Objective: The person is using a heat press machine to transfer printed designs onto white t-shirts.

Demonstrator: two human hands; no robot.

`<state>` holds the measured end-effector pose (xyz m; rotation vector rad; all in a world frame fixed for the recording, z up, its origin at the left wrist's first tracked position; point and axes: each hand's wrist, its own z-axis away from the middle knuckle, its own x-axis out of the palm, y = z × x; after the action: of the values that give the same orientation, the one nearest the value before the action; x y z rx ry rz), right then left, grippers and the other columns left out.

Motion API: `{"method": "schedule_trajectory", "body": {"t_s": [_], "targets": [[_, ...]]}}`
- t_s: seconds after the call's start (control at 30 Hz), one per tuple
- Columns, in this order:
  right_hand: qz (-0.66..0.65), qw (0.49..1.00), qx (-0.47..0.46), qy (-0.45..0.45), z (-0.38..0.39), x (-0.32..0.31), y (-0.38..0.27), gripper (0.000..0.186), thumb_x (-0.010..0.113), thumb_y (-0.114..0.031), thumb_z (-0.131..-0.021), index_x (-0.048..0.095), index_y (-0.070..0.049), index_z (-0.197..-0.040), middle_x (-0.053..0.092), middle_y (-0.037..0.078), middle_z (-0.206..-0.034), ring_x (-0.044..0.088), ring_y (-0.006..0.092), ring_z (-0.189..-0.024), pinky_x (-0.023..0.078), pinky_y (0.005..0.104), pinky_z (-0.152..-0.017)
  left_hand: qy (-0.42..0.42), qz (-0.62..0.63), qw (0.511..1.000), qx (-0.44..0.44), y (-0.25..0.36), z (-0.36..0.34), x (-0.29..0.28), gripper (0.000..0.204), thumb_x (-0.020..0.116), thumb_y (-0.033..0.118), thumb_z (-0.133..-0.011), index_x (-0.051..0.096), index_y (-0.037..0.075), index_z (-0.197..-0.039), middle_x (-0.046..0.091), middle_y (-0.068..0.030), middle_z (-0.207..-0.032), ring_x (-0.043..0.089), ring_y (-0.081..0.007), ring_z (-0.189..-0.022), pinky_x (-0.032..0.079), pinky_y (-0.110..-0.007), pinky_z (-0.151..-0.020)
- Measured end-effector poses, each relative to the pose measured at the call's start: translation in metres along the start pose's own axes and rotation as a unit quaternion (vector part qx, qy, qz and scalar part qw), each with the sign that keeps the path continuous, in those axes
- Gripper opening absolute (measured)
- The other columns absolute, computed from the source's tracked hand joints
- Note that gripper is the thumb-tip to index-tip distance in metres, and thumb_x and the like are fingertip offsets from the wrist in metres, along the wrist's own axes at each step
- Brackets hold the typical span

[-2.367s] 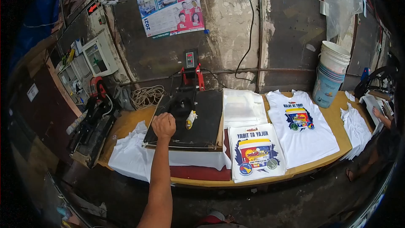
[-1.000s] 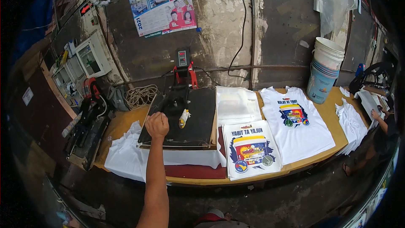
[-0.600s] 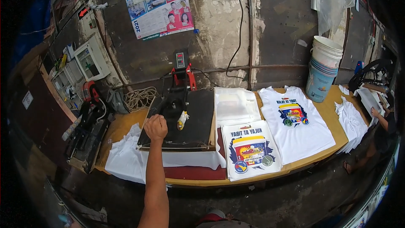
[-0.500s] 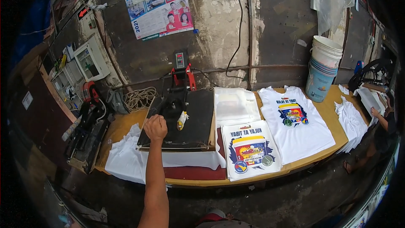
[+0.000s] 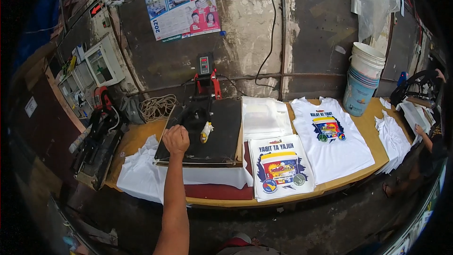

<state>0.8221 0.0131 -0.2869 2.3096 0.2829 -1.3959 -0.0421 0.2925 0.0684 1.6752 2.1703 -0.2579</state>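
My left hand (image 5: 176,139) is closed in a fist over the left part of a black heat press (image 5: 222,134). Whatever its fingers may be gripping is hidden beneath them. Just right of the fist, a white and yellow wrapped piece (image 5: 206,132) sits on top of the press. White fabric (image 5: 212,177) sticks out under the front of the press. My right hand is out of view.
Printed transfer sheets (image 5: 281,167) are stacked right of the press, beside a printed white sleeveless shirt (image 5: 330,137). Stacked buckets (image 5: 362,78) stand behind. A second press (image 5: 99,137) is at left. Another person's hand (image 5: 418,130) is at far right.
The view has shifted slightly. My left hand stays closed over the press with little movement. At far right, another hand of the other person has come into view near the black equipment.
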Motion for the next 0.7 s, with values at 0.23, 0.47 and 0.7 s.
{"method": "schedule_trajectory", "body": {"t_s": [0.23, 0.47, 0.7], "targets": [[0.004, 1.0, -0.001, -0.011, -0.003, -0.0012, 0.0015, 0.053, 0.046, -0.045, -0.083, 0.043, -0.016, -0.127, 0.045, 0.019, -0.128, 0.048, 0.0395, -0.111, 0.038, 0.0612, -0.087, -0.028, 0.011, 1.0, -0.009, -0.0011, 0.0, -0.0016, 0.024, 0.05, 0.015, -0.079, 0.053, 0.004, -0.057, 0.055, -0.0119, -0.06, 0.055, -0.0314, -0.06, 0.038, -0.042, -0.058], [0.017, 1.0, 0.002, -0.026, -0.0012, -0.0048, 0.0004, 0.055, 0.045, -0.046, -0.083, 0.042, -0.016, -0.13, 0.044, 0.019, -0.13, 0.048, 0.0397, -0.113, 0.038, 0.0619, -0.088, -0.02, 0.015, 1.0, -0.001, -0.0007, 0.0001, -0.0016, 0.024, 0.05, 0.015, -0.079, 0.055, 0.004, -0.058, 0.055, -0.0114, -0.06, 0.055, -0.0311, -0.059, 0.038, -0.042, -0.058], [0.022, 0.999, 0.012, -0.043, -0.004, -0.0069, 0.0007, 0.057, 0.044, -0.047, -0.084, 0.041, -0.017, -0.132, 0.044, 0.019, -0.133, 0.047, 0.04, -0.114, 0.037, 0.0626, -0.089, -0.024, 0.011, 1.0, -0.002, -0.0018, 0.0003, -0.0012, 0.024, 0.051, 0.015, -0.079, 0.054, 0.004, -0.058, 0.055, -0.0117, -0.061, 0.055, -0.0313, -0.06, 0.038, -0.042, -0.058]]}}
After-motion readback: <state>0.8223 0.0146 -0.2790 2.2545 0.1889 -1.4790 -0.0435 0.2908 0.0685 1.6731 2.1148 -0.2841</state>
